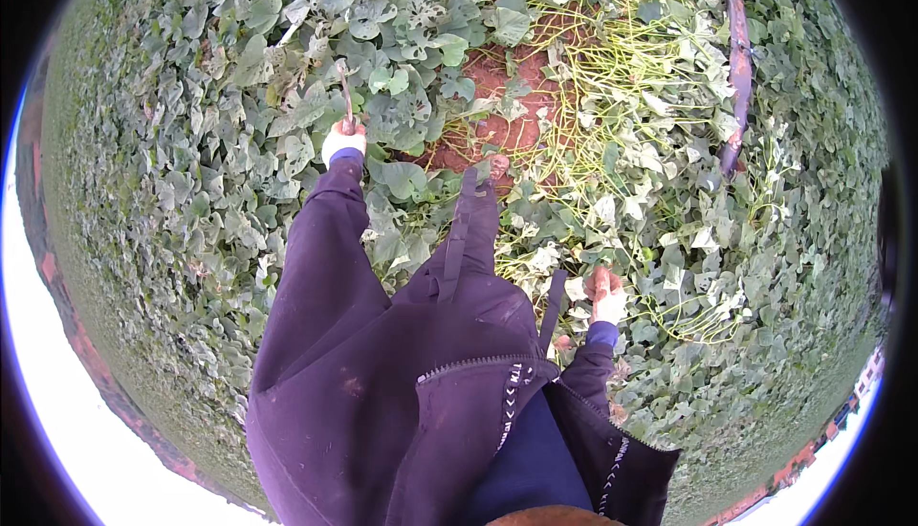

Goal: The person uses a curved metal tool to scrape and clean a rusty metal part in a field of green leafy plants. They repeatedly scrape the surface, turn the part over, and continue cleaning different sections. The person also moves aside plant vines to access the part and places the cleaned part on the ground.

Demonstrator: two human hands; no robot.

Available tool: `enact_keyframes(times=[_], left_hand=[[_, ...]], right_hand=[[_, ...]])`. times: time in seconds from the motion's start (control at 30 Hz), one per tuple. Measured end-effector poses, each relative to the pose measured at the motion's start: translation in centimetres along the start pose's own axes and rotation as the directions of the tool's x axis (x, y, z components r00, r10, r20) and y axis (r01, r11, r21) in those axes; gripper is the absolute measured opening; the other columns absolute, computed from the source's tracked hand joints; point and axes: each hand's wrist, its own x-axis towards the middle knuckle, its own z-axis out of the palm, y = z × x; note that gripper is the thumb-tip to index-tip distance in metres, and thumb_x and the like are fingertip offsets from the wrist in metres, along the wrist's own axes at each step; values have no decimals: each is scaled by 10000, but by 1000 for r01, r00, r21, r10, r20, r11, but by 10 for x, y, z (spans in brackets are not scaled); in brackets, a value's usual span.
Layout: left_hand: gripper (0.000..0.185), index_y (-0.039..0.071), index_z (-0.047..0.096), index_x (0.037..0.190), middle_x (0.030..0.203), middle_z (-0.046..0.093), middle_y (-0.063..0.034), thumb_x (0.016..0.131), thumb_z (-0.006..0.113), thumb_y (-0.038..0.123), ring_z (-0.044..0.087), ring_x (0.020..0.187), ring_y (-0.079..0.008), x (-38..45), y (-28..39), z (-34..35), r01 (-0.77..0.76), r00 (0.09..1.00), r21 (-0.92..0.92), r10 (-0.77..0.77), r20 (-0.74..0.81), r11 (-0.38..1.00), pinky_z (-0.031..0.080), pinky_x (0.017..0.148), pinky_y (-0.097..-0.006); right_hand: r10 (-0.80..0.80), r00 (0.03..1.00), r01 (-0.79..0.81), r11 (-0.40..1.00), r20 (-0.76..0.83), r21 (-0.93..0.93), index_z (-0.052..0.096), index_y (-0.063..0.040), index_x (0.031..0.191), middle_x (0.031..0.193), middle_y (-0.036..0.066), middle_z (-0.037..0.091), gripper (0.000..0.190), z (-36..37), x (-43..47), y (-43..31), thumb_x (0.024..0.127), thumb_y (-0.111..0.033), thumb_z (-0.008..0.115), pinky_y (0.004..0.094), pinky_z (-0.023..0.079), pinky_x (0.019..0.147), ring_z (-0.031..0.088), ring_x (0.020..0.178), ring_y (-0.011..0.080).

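My left hand (344,142) grips a thin hand tool (347,95) whose narrow, rust-brown shaft points away over green, heart-shaped vine leaves (391,178). The tool's tip lies among the foliage, and its exact kind is unclear. Lower and to the right, my right hand (607,295) is down in the leaves with its fingers bent. Whether it holds a stem cannot be made out. Beside it, a bunch of pale vine stems (706,325) lies on the leaf cover. Ahead, yellow-green bared stems (631,60) sprawl across reddish soil (505,121).
A long, soil-smeared purple hose or pipe (739,74) lies along the foliage at the right. My soil-covered foot (496,166) stands at the soil patch's edge. Dark straps (455,253) hang from my open jacket (344,382). Leafy ground cover spreads on both sides.
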Motion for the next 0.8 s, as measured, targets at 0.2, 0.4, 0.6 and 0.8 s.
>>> enact_keyframes(times=[0.2, 0.4, 0.6, 0.8], left_hand=[[837, 85, 518, 1403, 1264, 665, -177, 702, 807, 439, 656, 1138, -310, 75, 13, 31, 85, 990, 172, -102, 96, 981, 498, 993, -374], [710, 36, 619, 1314, 1288, 659, -176, 762, 774, 455, 628, 1194, -296, 2, -116, 34, 112, 842, 283, -242, 482, 953, 482, 1013, -367], [583, -8, 654, 1259, 1215, 698, -168, 813, 786, 344, 652, 1126, -284, -172, -131, 82, 207, 734, 220, -300, 609, 953, 477, 996, -363], [536, -69, 613, 1260, 1168, 701, -192, 828, 769, 206, 664, 1092, -257, -242, -163, 156, 242, 796, -65, -160, 584, 968, 495, 973, -353]], right_hand=[[99, 981, -115, 990, 168, 85, 636, -55, 1015, 767, -8, 578, 230, -8, 45, -27, 942, -270, 670, 242, 453, 586, 520, 626, 90], [392, 905, -392, 919, 165, -37, 618, -13, 1115, 764, 15, 604, 392, -15, 23, 51, 914, -332, 724, 264, 439, 515, 547, 600, 115], [334, 932, -329, 942, 143, -63, 628, -23, 1050, 780, 4, 596, 396, -47, 44, 76, 909, -378, 734, 254, 456, 571, 549, 619, 113], [73, 993, -73, 997, 92, 0, 667, -9, 1096, 838, 21, 653, 287, -78, 78, 97, 954, -258, 687, 263, 453, 587, 556, 666, 94]])
